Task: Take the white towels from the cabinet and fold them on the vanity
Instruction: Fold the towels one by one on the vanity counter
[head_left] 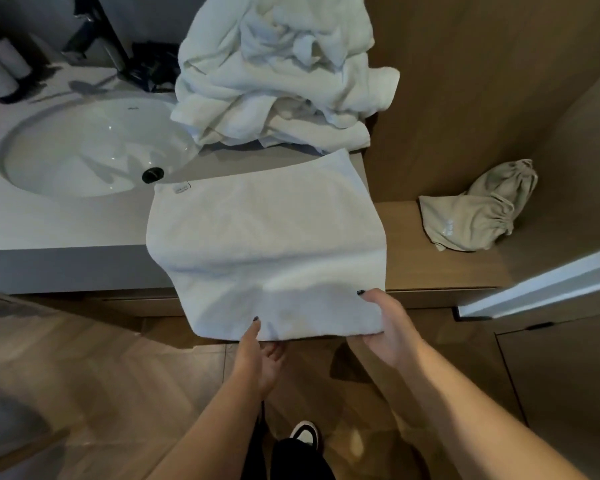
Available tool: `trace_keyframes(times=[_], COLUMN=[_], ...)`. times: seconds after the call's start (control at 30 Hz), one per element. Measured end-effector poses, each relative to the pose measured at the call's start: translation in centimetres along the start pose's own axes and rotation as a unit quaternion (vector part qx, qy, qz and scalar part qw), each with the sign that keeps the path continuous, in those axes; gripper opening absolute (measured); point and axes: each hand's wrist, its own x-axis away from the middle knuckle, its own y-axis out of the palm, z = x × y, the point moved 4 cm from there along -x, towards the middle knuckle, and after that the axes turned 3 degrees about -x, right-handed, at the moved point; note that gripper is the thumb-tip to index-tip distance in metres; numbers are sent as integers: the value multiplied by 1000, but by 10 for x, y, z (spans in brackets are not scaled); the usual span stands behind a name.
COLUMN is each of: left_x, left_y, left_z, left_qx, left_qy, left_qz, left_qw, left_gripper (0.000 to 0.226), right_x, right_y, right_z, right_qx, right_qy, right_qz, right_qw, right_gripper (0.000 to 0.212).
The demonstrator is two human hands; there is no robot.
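A white towel (267,237) lies flat across the right end of the grey vanity (66,223), its near part hanging past the front edge. My left hand (262,355) pinches the near edge left of centre, thumb on top and fingers underneath. My right hand (388,323) grips the near right corner the same way. A small label shows at the towel's far left corner. Behind it, a heap of crumpled white towels (278,71) sits at the back of the counter against the wooden wall.
A white oval sink (94,147) with a black drain is set in the vanity to the left. Dark bottles (4,64) stand at the back left. A beige drawstring bag (478,209) lies on a wooden shelf to the right. A white door edge (541,282) juts in at right.
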Motion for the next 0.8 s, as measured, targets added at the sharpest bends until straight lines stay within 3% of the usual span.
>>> trace_keyframes(times=[0.13, 0.27, 0.43, 0.57, 0.7, 0.8], left_x=[10, 25, 54, 81, 103, 118], left_y=[-5, -17, -31, -41, -56, -62], left_z=[17, 35, 64, 93, 124, 146], left_qx=[177, 182, 204, 132, 61, -26], left_qy=[53, 107, 131, 197, 264, 323], left_qz=[-7, 3, -4, -15, 53, 74], left_qw=[983, 977, 970, 971, 961, 943], left_gripper=[42, 32, 19, 27, 30, 51], right_x=[14, 23, 29, 38, 50, 57], right_y=[11, 12, 1, -3, -5, -2], right_z=[-16, -28, -35, -44, -55, -64], right_qx=[-26, -25, -39, -9, 24, 31], right_qy=[-18, -41, -62, -96, -131, -132], right_qz=[-15, -29, 53, 113, 156, 141], right_qw=[999, 998, 996, 989, 979, 981], right_gripper=[31, 37, 34, 27, 29, 33])
